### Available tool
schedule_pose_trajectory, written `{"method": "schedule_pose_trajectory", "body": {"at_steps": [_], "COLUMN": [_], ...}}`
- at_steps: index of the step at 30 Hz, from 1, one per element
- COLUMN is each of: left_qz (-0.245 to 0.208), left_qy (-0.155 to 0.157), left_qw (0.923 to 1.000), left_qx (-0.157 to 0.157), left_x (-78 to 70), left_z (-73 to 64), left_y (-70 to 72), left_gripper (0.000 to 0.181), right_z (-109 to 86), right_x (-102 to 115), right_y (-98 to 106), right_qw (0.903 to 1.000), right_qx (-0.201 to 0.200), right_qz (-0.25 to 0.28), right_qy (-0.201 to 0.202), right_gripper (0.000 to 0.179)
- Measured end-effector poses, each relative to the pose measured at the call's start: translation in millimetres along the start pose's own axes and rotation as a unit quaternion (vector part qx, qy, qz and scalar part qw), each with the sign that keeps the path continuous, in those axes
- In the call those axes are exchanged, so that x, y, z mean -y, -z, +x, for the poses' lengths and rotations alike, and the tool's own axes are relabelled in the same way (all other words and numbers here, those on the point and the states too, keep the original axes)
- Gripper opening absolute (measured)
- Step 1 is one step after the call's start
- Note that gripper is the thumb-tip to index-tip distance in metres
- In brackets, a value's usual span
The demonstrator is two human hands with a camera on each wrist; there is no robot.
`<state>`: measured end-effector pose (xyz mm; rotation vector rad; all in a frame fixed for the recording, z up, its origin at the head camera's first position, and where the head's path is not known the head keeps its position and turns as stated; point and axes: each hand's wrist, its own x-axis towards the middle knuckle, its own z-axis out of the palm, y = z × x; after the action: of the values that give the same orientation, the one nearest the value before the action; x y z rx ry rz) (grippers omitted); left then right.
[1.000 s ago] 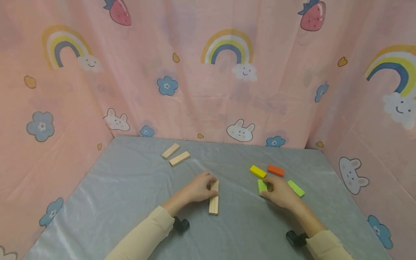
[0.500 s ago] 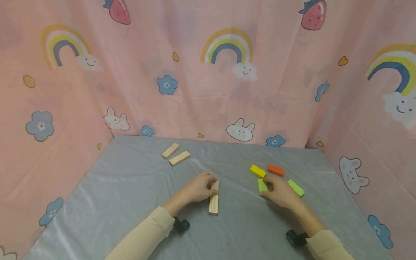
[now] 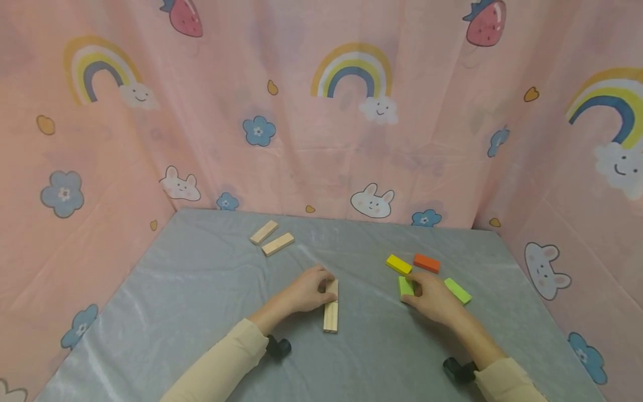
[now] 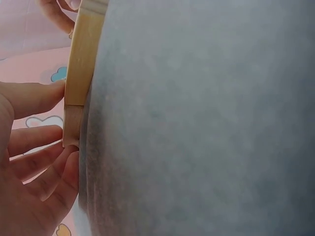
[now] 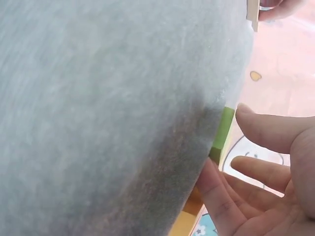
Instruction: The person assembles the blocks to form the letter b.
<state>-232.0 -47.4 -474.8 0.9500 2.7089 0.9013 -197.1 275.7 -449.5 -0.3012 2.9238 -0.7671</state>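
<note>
Pinching with half-parted fingers [image 4: 37,141], left hand [image 3: 303,291] a wooden block [image 3: 332,287], right hand [image 3: 434,297] a green block [image 3: 404,287].

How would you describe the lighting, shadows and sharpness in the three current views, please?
Head view: soft, diffuse light, with a pale sheen on the grey cloth at left; left wrist view: the cloth looks hazy, with a dark shadow beside the left hand; right wrist view: a broad shadow near the right hand, pale, bright curtain, cloth soft in detail.
</note>
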Motion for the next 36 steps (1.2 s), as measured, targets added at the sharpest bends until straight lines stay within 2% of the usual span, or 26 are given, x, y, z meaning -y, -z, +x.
{"method": "schedule_pose_trajectory", "body": {"at_steps": [4,9,16,23,31,36], "left_qz": [0.002,0.003,0.012,0.023,0.022,0.013], "left_qy": [0.001,0.004,-0.009,-0.015,-0.019,-0.024], "left_qw": [1.0,0.9999,0.9998,0.9995,0.9994,0.9995], "left_qx": [0.005,0.01,0.011,0.014,0.02,0.018], "left_x": [0.1,-0.2,-3.3,-3.9,-1.4,-0.7], "left_z": [-1.7,-3.4,-4.7,-5.3,-6.6,-8.7], "left_y": [0.1,-0.5,0.5,0.3,-0.9,-0.9], "left_gripper": [0.043,0.043,0.04,0.039,0.035,0.031], "right_z": [-1.9,-4.6,-7.4,-8.5,-9.2,-8.7], "right_x": [5,13,26,41,50,60], "right_y": [0,2,0,-5,-13,-19], "right_qw": [1.0,0.9997,0.9985,0.999,0.9978,0.9985], "right_qx": [-0.003,-0.011,-0.043,-0.035,-0.033,-0.027], "right_qz": [-0.007,-0.022,-0.026,-0.003,0.01,0.002], "right_qy": [-0.006,-0.007,0.02,0.028,0.056,0.048], "right_gripper": [0.042,0.046,0.046,0.045,0.042,0.041]}}
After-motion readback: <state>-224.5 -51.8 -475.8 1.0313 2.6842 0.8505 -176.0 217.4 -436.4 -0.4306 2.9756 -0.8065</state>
